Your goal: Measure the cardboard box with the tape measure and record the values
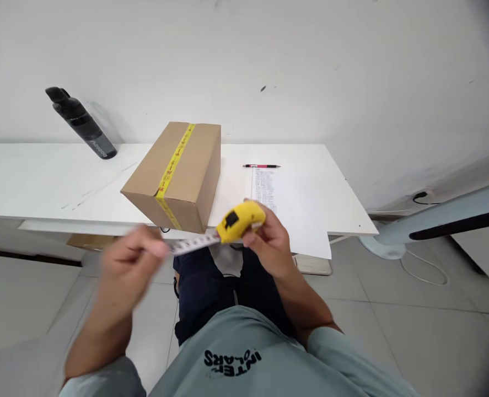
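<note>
A yellow tape measure [241,220] with a black button is gripped in my right hand [271,242], in front of the table edge. Its white blade [194,243] sticks out to the left. My left hand [130,262], smeared by motion, pinches the free end of that blade between thumb and fingers. Just beyond both hands a closed cardboard box [178,176], sealed with yellow printed tape, stands on the white table [91,187] and reaches its front edge.
Right of the box lie a sheet with handwriting [296,212], overhanging the front edge, and a red and black pen [262,166]. A black bottle [82,124] stands at the back left by the wall. A pale blue post [442,212] rises from the floor at right.
</note>
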